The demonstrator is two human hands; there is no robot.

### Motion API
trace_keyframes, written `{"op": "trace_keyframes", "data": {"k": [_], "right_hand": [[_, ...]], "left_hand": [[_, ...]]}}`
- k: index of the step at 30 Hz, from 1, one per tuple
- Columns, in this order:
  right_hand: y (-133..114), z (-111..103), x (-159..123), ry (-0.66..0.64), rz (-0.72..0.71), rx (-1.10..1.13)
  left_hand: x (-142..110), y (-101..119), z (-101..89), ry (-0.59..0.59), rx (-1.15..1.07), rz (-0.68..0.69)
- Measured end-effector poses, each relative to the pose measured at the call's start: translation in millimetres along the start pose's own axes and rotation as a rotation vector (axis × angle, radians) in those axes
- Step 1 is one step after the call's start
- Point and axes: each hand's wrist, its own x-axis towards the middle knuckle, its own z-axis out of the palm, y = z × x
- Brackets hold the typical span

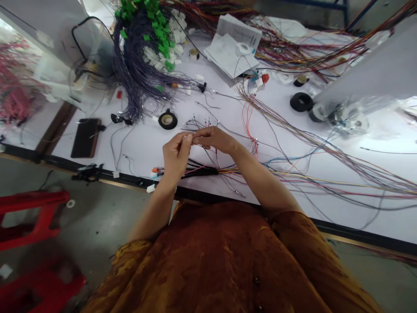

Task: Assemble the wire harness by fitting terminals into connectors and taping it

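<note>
Between left hand (177,156) and right hand (213,139), a thin wire (188,137) sits pinched.

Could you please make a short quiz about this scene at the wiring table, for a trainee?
1. True or false: the left hand and the right hand meet at the fingertips above the white work table.
2. What colour are the tags at the top of the thick purple wire bundle? A green, B red, C blue.
3. Which lies nearer to the hands: the black tape roll with a pale core or the stack of white papers?

Key: 1 true; 2 A; 3 the black tape roll with a pale core.
</note>
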Motion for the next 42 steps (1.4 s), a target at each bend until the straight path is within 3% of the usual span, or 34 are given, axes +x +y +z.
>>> {"op": "trace_keyframes", "data": {"k": [2, 6, 10, 14, 16, 20, 23, 27, 29, 31, 34, 36, 39, 42], "right_hand": [[0, 1, 0, 0.046, -0.040, -0.102], [12, -7, -4, 0.238, -0.173, -0.511], [30, -13, -11, 0.292, 0.003, -0.704], [24, 8, -8, 0.330, -0.014, -0.536], [16, 24, -2, 0.330, -0.017, -0.292], [10, 40, 7, 0.200, 0.023, 0.132], [13, 34, 3, 0.108, 0.086, 0.155], [18, 17, -5, 0.021, 0.278, -0.027], [20, 12, -2, -0.069, 0.212, -0.007], [19, 13, 4, -0.063, 0.042, 0.134], [6, 22, 13, 0.190, -0.144, 0.223], [-9, 27, 13, 0.294, -0.243, 0.014], [-32, 18, 3, 0.354, -0.423, -0.486], [-35, -9, -17, 0.482, -0.348, -0.799]], "left_hand": [[0, 0, -0.5, -0.006, -0.037, -0.031], [-4, 4, -2.4, 0.033, -0.086, -0.072], [-19, 0, 1.2, 0.024, -0.180, -0.110], [-42, -17, 11.0, 0.046, -0.117, -0.111], [-50, -27, 14.6, 0.057, -0.096, -0.102], [-58, -42, 19.1, 0.008, -0.152, -0.113], [-60, -46, 22.4, -0.014, -0.003, -0.032], [-61, -52, 27.0, -0.104, 0.269, 0.146], [-60, -57, 28.5, -0.149, 0.321, 0.127], [-59, -62, 29.0, -0.152, 0.355, 0.076], [-60, -65, 28.8, -0.161, 0.363, 0.054], [-62, -63, 27.6, -0.168, 0.312, 0.078], [-63, -56, 21.2, -0.176, 0.147, 0.096], [-59, -47, 7.5, -0.143, -0.005, 0.062]]}}
